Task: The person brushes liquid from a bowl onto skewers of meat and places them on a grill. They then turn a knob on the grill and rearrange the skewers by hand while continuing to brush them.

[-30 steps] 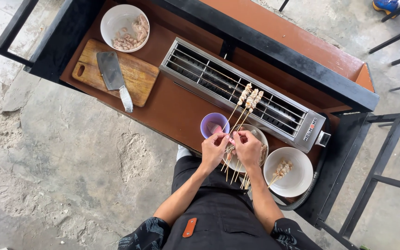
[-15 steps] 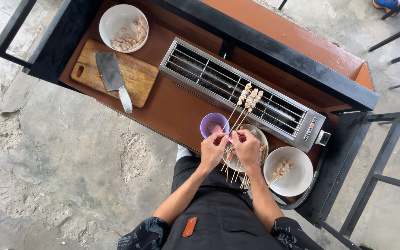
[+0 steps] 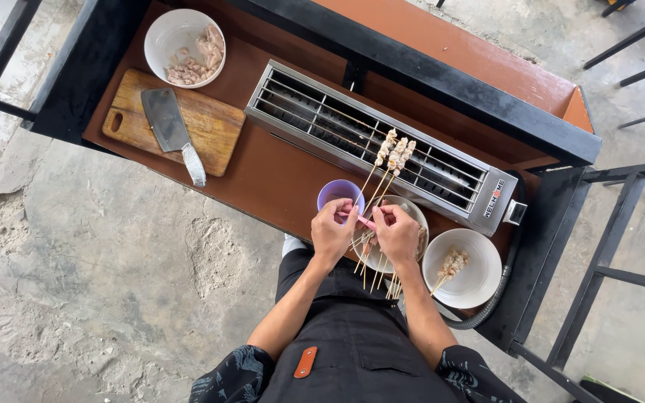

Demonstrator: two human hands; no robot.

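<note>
Thin wooden skewer with a pink meat piece pinched between both hands, over shallow metal plate of bare skewers at bench edge. Left hand closed on meat end, right hand closed on stick, apparently steadying it. Purple plastic cup just beside. Loaded skewers across long steel grill. White bowl to the right.

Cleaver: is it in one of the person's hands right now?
No, the cleaver lies on the wooden cutting board, far from both hands.

Both hands close together over a bowl, perhaps pinching a skewer
</note>
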